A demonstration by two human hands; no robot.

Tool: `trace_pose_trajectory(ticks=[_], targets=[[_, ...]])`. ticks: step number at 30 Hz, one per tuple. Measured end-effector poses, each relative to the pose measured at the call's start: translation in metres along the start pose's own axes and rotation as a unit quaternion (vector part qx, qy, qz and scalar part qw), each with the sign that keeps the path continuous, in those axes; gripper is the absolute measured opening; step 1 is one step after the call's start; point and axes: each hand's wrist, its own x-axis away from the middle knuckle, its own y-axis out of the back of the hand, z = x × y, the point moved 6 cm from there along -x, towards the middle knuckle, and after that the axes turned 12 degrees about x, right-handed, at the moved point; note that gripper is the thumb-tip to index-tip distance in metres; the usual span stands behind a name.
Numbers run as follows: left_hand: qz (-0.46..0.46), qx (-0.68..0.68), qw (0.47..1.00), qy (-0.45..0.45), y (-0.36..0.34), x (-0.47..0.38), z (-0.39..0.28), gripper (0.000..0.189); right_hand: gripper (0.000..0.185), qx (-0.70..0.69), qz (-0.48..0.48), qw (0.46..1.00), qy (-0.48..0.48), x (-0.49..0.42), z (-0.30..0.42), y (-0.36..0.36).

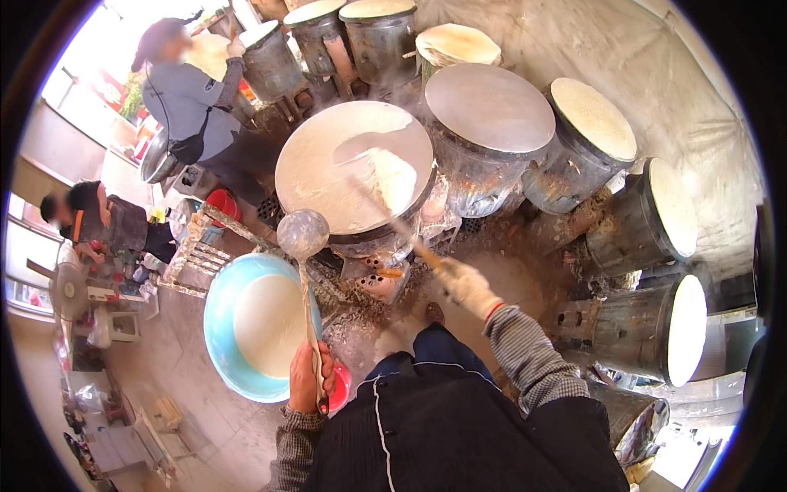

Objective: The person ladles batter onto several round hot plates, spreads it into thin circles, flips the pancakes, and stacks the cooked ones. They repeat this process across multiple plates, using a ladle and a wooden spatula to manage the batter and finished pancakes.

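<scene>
My bare left hand grips the long handle of a metal ladle, its batter-smeared bowl raised beside the griddle's near-left edge. My right hand, in a pale work glove, holds a wooden-handled tool. Motion blurs its far end, which meets a bunched, folded part of a pale batter sheet. This sheet lies on a round griddle, with grey surface bare behind the fold. A light-blue basin of cream-coloured batter stands at left, next to a red container partly hidden by my left hand.
Drum stoves with round griddles curve around the back and right, including a grey-topped one and a sheet-covered one. A person works at the back left; another person stands farther left. A batter-crusted wooden rack adjoins the basin.
</scene>
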Motion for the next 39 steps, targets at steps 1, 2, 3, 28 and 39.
trace_pose_trajectory(ticks=[1,2,3,28,39], targets=[[-0.002,0.000,1.000,0.001,0.000,0.001,-0.001,0.034,0.045,-0.023,-0.006,0.999,-0.021,-0.006,-0.002,0.015],[-0.005,0.000,1.000,0.002,-0.001,0.001,-0.001,0.034,0.044,0.015,-0.052,0.998,0.016,-0.012,0.008,0.031],[-0.004,-0.001,1.000,0.004,-0.004,0.000,-0.001,0.034,0.042,-0.035,-0.026,0.998,0.038,-0.027,0.009,0.035],[0.027,-0.016,0.998,0.045,-0.030,-0.045,-0.005,0.033,0.046,0.148,-0.152,0.975,0.057,-0.083,0.040,0.083],[0.023,-0.028,0.997,0.064,-0.031,-0.048,-0.009,0.032,0.046,0.208,-0.217,0.953,0.039,-0.081,0.065,0.086]])
